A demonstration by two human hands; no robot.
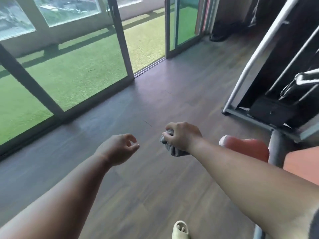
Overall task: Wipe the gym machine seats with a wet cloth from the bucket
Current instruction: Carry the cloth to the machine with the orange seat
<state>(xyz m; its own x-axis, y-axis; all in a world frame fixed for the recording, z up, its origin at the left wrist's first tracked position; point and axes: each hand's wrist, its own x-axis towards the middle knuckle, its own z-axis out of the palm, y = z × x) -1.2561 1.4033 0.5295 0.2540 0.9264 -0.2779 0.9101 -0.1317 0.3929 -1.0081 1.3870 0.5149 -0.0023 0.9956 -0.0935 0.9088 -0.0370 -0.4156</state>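
Note:
My right hand (pixel 183 135) grips a bunched grey cloth (pixel 172 149) in a fist, held out over the dark wood floor. To its left my left hand (pixel 119 147) hangs in the air with loosely curled fingers and holds nothing. An orange padded seat (pixel 246 147) of the gym machine sits just right of my right forearm, and more orange padding (pixel 302 163) lies at the right edge. No bucket is in view.
The gym machine's grey frame (pixel 276 149) and white bars (pixel 255 54) fill the right side. Sliding glass doors (pixel 127 49) with green turf (pixel 77 75) beyond run along the left and back. My pale shoe (pixel 180 230) shows at the bottom.

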